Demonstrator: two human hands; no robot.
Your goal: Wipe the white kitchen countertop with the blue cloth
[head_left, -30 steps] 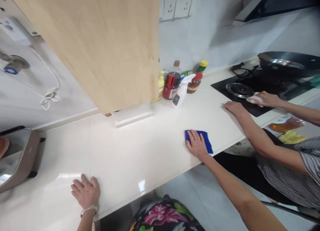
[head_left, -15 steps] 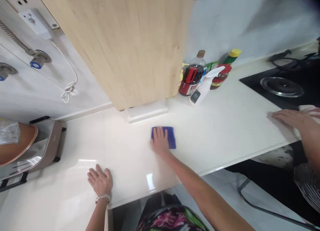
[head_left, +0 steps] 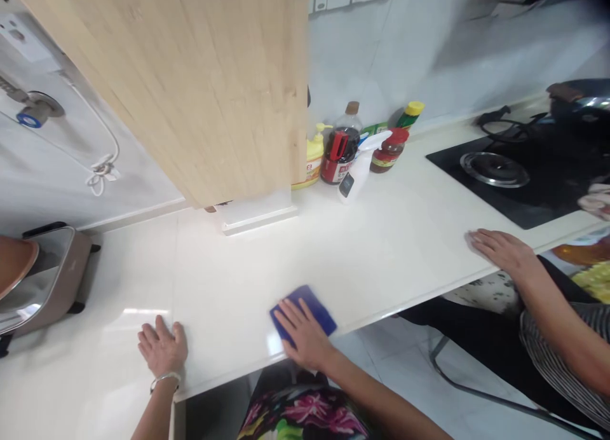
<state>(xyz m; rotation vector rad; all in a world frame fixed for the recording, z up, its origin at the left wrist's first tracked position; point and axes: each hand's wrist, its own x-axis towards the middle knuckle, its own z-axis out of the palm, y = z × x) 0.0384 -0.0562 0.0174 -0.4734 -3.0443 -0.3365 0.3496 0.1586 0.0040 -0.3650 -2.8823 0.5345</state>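
A folded blue cloth [head_left: 317, 309] lies against the white countertop [head_left: 229, 287], close to its front edge. My right hand [head_left: 305, 335] holds it down from above, fingers stretched over the cloth's left part and hiding some of it. Farther left, my left hand [head_left: 162, 348] rests flat on the bare countertop with its fingers spread, holding nothing. A bracelet circles the left wrist.
A wooden cabinet [head_left: 214, 96] hangs over the counter. Behind stand a yellow pump bottle [head_left: 313, 160], a dark sauce bottle [head_left: 340, 151], a white spray bottle [head_left: 361, 170] and a red-lidded jar [head_left: 388, 152]. A co-worker's hand [head_left: 502, 252] rests near the black cooktop [head_left: 538, 179]. An electric pot [head_left: 60, 281] stands left.
My right hand has drawn the blue cloth toward the counter's front edge, and the cloth has turned. My left hand stays flat. The view has shifted to the right.
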